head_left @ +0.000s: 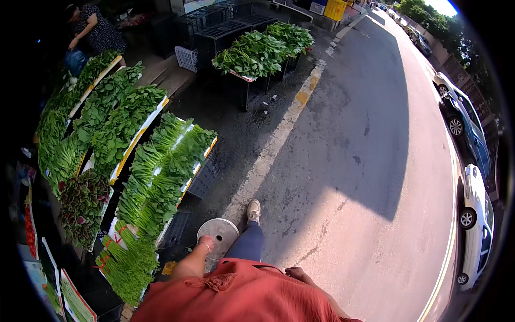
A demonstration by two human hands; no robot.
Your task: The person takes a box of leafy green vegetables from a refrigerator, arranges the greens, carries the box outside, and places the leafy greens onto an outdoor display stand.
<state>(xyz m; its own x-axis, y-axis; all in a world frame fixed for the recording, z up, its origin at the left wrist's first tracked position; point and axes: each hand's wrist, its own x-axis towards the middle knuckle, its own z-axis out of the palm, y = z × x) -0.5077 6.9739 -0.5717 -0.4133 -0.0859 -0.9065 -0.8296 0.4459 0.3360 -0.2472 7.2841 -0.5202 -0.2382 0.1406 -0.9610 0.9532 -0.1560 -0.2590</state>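
Note:
My left hand (205, 245) hangs at my side with its fingers curled in and nothing seen in them. It overlaps the edge of a round pale disc (223, 231) with a dark hole in its middle; whether they touch I cannot tell. Close by on the left lie bundles of thin green stalks (129, 265) with red ties, beside rows of leafy greens (161, 172) on a white-edged board. On the other side my right hand (295, 272), partly in shadow, is loosely closed near my hip. No object shows in it.
More leafy greens (263, 51) lie on a stand ahead, near black crates (214, 24). Another person (99, 32) bends at the stall, back left, holding a blue bag (75, 60). A worn kerb line (284, 131) borders the road (370, 236). Cars (475, 204) stand along the right.

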